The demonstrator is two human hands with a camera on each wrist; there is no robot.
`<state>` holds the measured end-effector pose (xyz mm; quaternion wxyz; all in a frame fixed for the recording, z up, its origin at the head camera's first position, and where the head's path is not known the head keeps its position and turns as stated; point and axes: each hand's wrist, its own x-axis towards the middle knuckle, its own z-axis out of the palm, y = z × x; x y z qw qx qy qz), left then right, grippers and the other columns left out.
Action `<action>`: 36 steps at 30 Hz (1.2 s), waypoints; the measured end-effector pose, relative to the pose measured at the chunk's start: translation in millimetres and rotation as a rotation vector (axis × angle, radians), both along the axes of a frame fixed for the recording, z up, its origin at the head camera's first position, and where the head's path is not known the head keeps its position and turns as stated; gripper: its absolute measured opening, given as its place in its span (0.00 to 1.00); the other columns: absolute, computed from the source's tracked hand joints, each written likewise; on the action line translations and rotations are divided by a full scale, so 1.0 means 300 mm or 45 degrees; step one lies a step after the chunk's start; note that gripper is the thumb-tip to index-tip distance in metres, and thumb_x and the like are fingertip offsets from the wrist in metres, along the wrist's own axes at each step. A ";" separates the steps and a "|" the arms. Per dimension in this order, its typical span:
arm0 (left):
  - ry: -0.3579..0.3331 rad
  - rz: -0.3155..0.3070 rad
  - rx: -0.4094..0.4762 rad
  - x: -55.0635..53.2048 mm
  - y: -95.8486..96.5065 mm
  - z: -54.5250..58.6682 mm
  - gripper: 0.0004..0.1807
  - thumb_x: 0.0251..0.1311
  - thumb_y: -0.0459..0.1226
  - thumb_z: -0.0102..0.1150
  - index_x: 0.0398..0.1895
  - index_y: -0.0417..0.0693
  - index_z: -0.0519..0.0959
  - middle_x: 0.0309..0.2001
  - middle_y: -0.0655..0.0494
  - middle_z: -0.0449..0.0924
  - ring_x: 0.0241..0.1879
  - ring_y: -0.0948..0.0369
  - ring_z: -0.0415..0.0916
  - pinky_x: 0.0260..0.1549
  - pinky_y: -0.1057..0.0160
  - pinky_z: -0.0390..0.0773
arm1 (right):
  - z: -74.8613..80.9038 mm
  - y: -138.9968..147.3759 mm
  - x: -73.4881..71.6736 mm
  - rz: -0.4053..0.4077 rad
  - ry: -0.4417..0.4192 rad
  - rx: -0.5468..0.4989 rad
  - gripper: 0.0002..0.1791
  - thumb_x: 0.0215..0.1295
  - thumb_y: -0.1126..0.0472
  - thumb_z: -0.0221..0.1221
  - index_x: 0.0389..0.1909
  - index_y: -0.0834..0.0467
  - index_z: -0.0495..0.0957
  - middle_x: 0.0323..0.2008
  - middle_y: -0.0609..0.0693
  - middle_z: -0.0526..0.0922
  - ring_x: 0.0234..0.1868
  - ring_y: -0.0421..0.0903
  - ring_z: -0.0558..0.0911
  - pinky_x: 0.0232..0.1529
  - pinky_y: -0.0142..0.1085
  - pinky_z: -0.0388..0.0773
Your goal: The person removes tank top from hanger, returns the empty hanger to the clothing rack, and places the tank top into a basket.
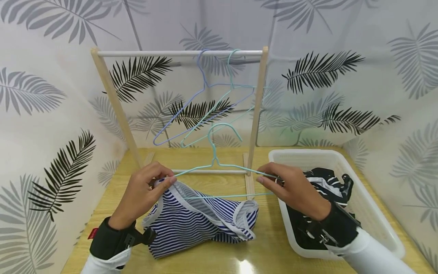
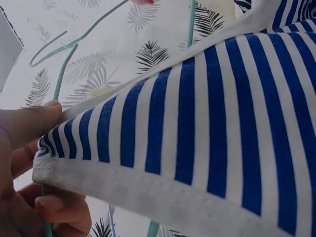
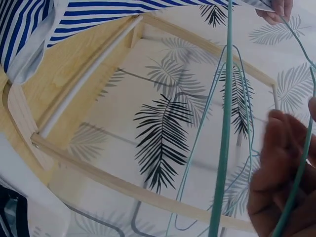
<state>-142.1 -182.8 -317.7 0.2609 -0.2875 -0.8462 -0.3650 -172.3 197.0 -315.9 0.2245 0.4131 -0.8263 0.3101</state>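
Observation:
A blue-and-white striped sleeveless top (image 1: 186, 224) with white trim lies slumped above the table, one shoulder raised by my left hand (image 1: 145, 192). That hand pinches the shoulder strap together with the left arm of a mint-green hanger (image 1: 215, 152). In the left wrist view the hanger passes inside the strap (image 2: 47, 168), and its hook points up beyond the thumb. My right hand (image 1: 294, 188) holds the hanger's right arm, outside the top. The right wrist view shows its fingers (image 3: 279, 163) around the wire, the lower bar (image 3: 224, 133) running alongside. The top's other shoulder hangs loose below the bar.
Behind the hands stands a wooden rack with a white rail (image 1: 154, 53). A blue hanger (image 1: 178, 110) and a green hanger (image 1: 205, 118) hang from it. At the right, a white plastic basket (image 1: 373, 213) holds black-and-white clothes (image 1: 328, 182). Leaf-patterned cloth surrounds the table.

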 end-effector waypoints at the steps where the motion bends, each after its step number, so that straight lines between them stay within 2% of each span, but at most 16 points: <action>1: 0.003 -0.002 0.000 -0.001 0.000 0.000 0.04 0.61 0.33 0.63 0.36 0.52 0.82 0.29 0.66 0.71 0.25 0.68 0.63 0.23 0.67 0.65 | -0.001 -0.001 -0.001 -0.003 0.008 -0.012 0.06 0.64 0.64 0.61 0.41 0.53 0.81 0.27 0.38 0.76 0.25 0.33 0.72 0.26 0.27 0.70; 3: 0.009 -0.003 -0.002 -0.003 0.002 -0.002 0.06 0.59 0.32 0.64 0.36 0.52 0.82 0.29 0.67 0.72 0.26 0.68 0.65 0.23 0.69 0.67 | -0.004 -0.002 -0.003 -0.020 0.037 -0.035 0.04 0.65 0.64 0.60 0.35 0.51 0.81 0.23 0.37 0.71 0.22 0.32 0.68 0.24 0.25 0.66; 5: 0.005 -0.007 0.000 -0.007 0.005 -0.001 0.08 0.58 0.30 0.65 0.36 0.53 0.82 0.30 0.66 0.74 0.27 0.68 0.68 0.24 0.70 0.70 | -0.007 0.000 -0.004 -0.031 0.064 -0.061 0.04 0.65 0.64 0.60 0.34 0.52 0.82 0.22 0.38 0.70 0.21 0.32 0.67 0.24 0.24 0.65; 8: -0.030 0.004 -0.013 -0.013 0.009 0.006 0.09 0.56 0.31 0.67 0.38 0.53 0.82 0.33 0.66 0.76 0.30 0.67 0.71 0.27 0.70 0.74 | -0.010 0.009 -0.001 -0.041 0.091 -0.102 0.03 0.66 0.63 0.60 0.35 0.54 0.83 0.23 0.38 0.72 0.22 0.32 0.68 0.26 0.24 0.65; 12: -0.119 0.008 -0.029 -0.015 0.005 0.015 0.11 0.55 0.34 0.69 0.42 0.53 0.81 0.36 0.66 0.78 0.34 0.67 0.75 0.30 0.66 0.78 | -0.013 0.027 0.004 -0.050 0.124 -0.136 0.03 0.65 0.62 0.61 0.34 0.55 0.83 0.24 0.38 0.74 0.22 0.32 0.69 0.26 0.24 0.66; 15: -0.148 -0.005 -0.033 -0.011 -0.004 0.014 0.12 0.55 0.34 0.69 0.43 0.53 0.81 0.39 0.66 0.80 0.37 0.66 0.77 0.34 0.63 0.80 | -0.011 0.039 0.005 -0.057 0.139 -0.143 0.02 0.64 0.62 0.62 0.33 0.55 0.83 0.23 0.38 0.75 0.22 0.32 0.69 0.26 0.25 0.67; 21: -0.093 -0.024 -0.050 -0.004 -0.015 0.014 0.10 0.56 0.33 0.68 0.40 0.55 0.83 0.37 0.66 0.82 0.35 0.67 0.78 0.35 0.61 0.80 | -0.004 0.059 0.007 -0.078 0.128 -0.154 0.03 0.64 0.63 0.62 0.35 0.54 0.84 0.26 0.39 0.77 0.23 0.33 0.71 0.28 0.25 0.68; 23: -0.076 -0.020 -0.058 -0.004 -0.014 0.016 0.10 0.56 0.33 0.67 0.39 0.55 0.84 0.37 0.67 0.82 0.34 0.68 0.78 0.34 0.63 0.79 | -0.002 0.067 0.007 -0.081 0.157 -0.170 0.03 0.64 0.62 0.62 0.35 0.55 0.84 0.26 0.39 0.79 0.22 0.32 0.71 0.27 0.26 0.68; 28: -0.068 0.018 -0.057 -0.005 -0.012 0.025 0.09 0.56 0.32 0.67 0.37 0.55 0.84 0.35 0.67 0.82 0.32 0.68 0.78 0.33 0.64 0.79 | 0.007 0.088 0.004 -0.098 0.205 -0.192 0.05 0.65 0.60 0.62 0.33 0.56 0.84 0.24 0.39 0.78 0.20 0.31 0.70 0.25 0.25 0.68; 32: -0.081 0.053 -0.066 -0.007 -0.014 0.030 0.08 0.56 0.32 0.67 0.37 0.54 0.84 0.35 0.68 0.83 0.31 0.69 0.78 0.33 0.65 0.78 | 0.012 0.104 0.003 -0.117 0.232 -0.217 0.02 0.61 0.62 0.64 0.33 0.57 0.84 0.24 0.39 0.79 0.20 0.31 0.70 0.25 0.24 0.67; 36: -0.092 0.094 -0.092 -0.009 -0.020 0.031 0.07 0.56 0.33 0.67 0.36 0.55 0.84 0.35 0.68 0.83 0.33 0.69 0.79 0.34 0.66 0.78 | 0.015 0.123 0.004 -0.121 0.249 -0.231 0.03 0.62 0.62 0.64 0.33 0.56 0.84 0.24 0.38 0.78 0.21 0.30 0.70 0.25 0.24 0.67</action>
